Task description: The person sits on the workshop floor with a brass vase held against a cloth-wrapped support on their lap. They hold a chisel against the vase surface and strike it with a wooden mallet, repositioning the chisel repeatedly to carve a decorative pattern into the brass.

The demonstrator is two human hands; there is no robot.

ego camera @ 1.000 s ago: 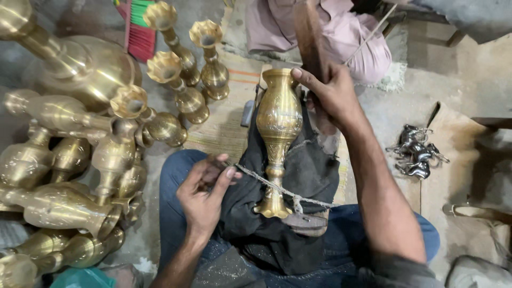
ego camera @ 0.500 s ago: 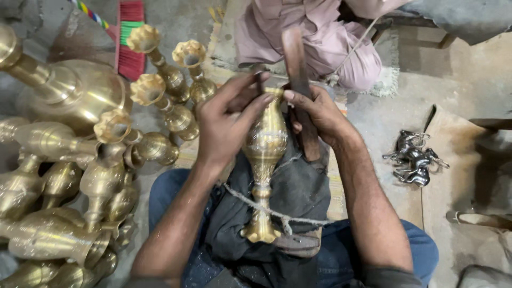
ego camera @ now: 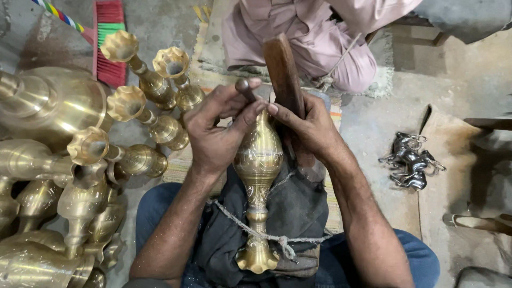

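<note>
Golden brass vase [ego camera: 258,160] with fine engraved bands. Beneath it, dark grey cloth [ego camera: 298,213] and blue jeans [ego camera: 416,256]. Left of vase, more golden vases [ego camera: 80,160]. Above those, red-and-green broom [ego camera: 109,32]. Right of vase, silvery horse figures [ego camera: 408,162].

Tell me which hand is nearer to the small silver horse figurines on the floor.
Right. The right hand rests on the brass vase's upper body, on the side toward the horse figurines. The left hand grips a small tool at the vase's top, farther away.
</note>
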